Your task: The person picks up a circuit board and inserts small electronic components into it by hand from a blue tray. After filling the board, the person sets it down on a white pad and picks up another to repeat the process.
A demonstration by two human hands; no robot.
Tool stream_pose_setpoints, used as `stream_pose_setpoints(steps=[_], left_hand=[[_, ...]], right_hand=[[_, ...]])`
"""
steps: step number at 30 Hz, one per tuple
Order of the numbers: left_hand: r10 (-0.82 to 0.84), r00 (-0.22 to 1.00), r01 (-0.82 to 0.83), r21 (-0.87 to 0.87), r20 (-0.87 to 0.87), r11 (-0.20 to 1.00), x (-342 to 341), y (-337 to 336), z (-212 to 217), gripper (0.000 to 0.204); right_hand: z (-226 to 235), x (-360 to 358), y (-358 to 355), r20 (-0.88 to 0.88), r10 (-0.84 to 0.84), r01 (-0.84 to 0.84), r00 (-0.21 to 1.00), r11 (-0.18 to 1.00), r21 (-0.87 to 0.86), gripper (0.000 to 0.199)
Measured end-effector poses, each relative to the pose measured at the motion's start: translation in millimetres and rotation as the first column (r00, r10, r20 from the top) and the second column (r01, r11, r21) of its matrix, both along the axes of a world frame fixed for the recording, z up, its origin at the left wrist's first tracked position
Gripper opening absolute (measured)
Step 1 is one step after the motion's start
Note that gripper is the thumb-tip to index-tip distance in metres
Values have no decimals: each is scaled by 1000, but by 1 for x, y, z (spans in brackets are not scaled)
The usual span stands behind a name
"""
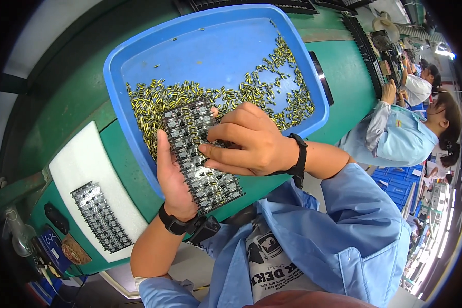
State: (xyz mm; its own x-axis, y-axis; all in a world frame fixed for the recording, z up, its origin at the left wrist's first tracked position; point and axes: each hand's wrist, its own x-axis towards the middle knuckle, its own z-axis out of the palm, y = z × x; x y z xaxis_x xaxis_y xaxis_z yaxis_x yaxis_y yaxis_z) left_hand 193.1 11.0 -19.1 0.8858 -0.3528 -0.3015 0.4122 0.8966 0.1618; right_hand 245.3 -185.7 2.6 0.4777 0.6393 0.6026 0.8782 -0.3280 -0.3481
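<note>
My left hand (175, 179) grips a black circuit board panel (209, 177) from below and along its left edge, thumb up beside it. The panel lies tilted over the near rim of a blue plastic tray (117, 100), its face crowded with small metal and black parts. Over the panel's middle, my right hand (254, 139) has its thumb and fingers drawn together, the tips at the panel's surface. Whatever they pinch is hidden. Inside the tray lie heaps of tiny yellow-green and dark cylindrical components (246, 92).
A second circuit board panel (101, 215) lies on a white foam sheet (77, 154) at the left. Past it are a blue box (54, 249) and a dark oblong object (57, 218). On the right, a co-worker in a light blue jacket (400, 131) sits at the green bench (344, 69).
</note>
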Motion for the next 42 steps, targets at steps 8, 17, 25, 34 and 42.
stream_pose_setpoints(steps=[8,17,25,34,42], left_hand=[[84,990,-91,55,117,994,12,4,9,76],[12,978,-4,-40,209,999,10,9,7,78],[15,998,-22,96,68,995,7,9,7,77],[76,995,-83,119,66,989,8,7,10,77],[76,992,-87,116,97,989,8,6,11,78]], right_hand=[[-7,13,-14,-467,-26,13,884,999,-31,18],[-18,8,-12,-464,69,-170,883,969,-179,16],[-14,6,-11,-484,125,-235,866,956,-173,8],[-4,10,-12,-869,11,248,495,956,154,21],[0,11,-12,-967,164,430,195,872,235,20]])
